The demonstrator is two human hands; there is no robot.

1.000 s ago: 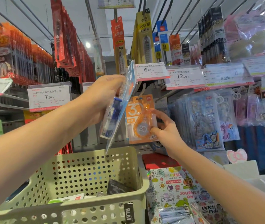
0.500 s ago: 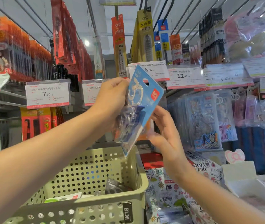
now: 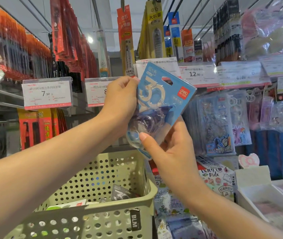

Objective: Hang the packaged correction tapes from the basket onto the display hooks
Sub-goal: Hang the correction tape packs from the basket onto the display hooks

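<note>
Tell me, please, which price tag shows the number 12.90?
It is the price tag just right of the blue correction tape package, behind its top corner. The tag at far left reads 7.90.

Right price tags (image 3: 242,75) blurred, unreadable.

Bright overhead light — blurred, warped edges

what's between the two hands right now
The blue correction tape pack, tilted: the left hand holds its upper left edge, the right hand its lower end. The head view shows this.
</note>
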